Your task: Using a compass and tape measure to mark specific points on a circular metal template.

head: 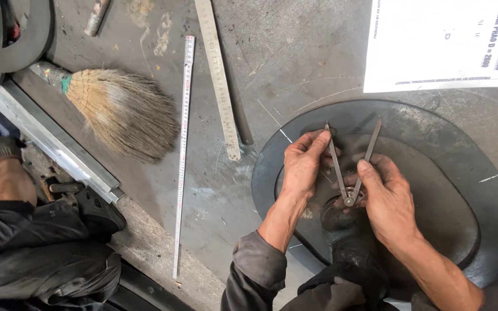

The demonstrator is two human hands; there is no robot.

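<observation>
A scuffed grey steel tabletop (249, 57) fills the view, chalk-marked and dusty, with a bright metal rail (47, 138) running along its left edge. On it, at right, lies a dark flat disc (491, 207) of smooth, dull material (rounded, with an inner outline traced on it). A white printed sheet (445, 43) sits at far right. A steel ruler (219, 80) and a tape (182, 155) lie side by side in the middle; a straw brush (125, 112) lies left of them. Another person's gloved hand (4, 150) rests at the left edge.

Thin metal dividers (350, 167) stand over the disc, legs spread toward the far side. The left hand (302, 164) pinches the left leg with closed fingers; the right hand (384, 198) is clamped on the hinge and right leg.
</observation>
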